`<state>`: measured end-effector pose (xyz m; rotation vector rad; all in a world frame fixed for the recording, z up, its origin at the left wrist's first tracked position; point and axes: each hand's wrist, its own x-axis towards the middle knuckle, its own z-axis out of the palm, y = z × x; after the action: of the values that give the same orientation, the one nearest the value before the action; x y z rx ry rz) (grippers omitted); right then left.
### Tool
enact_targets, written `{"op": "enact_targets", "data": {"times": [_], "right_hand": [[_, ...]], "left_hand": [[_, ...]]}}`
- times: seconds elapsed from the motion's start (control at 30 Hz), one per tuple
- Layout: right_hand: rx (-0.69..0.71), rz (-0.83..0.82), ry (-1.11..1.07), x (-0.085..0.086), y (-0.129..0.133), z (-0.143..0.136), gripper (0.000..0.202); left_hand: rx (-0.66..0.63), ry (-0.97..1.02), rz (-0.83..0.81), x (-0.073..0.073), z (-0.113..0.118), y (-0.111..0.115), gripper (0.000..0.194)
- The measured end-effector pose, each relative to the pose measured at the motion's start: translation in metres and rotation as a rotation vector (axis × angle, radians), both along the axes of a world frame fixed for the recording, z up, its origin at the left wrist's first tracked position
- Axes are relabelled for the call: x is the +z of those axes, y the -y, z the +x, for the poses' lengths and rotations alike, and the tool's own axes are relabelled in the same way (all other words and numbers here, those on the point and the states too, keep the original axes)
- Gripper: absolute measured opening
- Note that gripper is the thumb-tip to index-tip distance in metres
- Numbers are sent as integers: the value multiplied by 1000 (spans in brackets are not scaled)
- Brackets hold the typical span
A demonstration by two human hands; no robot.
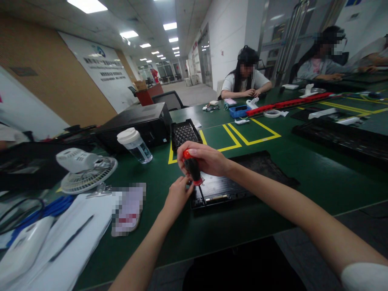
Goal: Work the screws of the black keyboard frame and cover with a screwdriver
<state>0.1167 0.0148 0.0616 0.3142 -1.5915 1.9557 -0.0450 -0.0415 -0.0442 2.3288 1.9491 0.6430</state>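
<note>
My right hand (209,159) is wrapped round the red and black handle of a screwdriver (192,167). The screwdriver leans slightly, its thin dark shaft pointing down to the near left corner of a flat black plastic panel (257,165). A narrow light metallic strip (216,199) lies along the panel's near edge, right of the tip. At the panel's left edge, my left hand (176,198) has its fingers bent and closed on the rim. Its fingertips are partly hidden by the screwdriver and my right hand. Whether the tip sits in a screw is too small to tell.
Beyond my hands is a black tray (186,133) of small parts. To the left stand a lidded cup (136,145), a white fan (87,169), a phone (129,210) and papers with a pen (71,238). Another person (247,74) sits across the green table (327,178).
</note>
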Motion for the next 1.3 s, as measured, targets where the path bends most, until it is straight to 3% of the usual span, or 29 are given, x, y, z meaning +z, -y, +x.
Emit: {"op": "enact_targets", "data": {"times": [0.33, 0.73, 1.07, 1.3], "right_hand": [[-97, 59, 32, -1, 6, 0, 17], [-308, 180, 52, -1, 18, 1, 18], [-395, 187, 80, 0, 26, 6, 19], [-384, 86, 40, -2, 22, 10, 19]], "left_hand": [[-2, 22, 7, 2, 2, 0, 14], [19, -4, -7, 2, 2, 0, 13], [-1, 2, -2, -1, 1, 0, 16], [8, 41, -42, 2, 0, 2, 17]]}}
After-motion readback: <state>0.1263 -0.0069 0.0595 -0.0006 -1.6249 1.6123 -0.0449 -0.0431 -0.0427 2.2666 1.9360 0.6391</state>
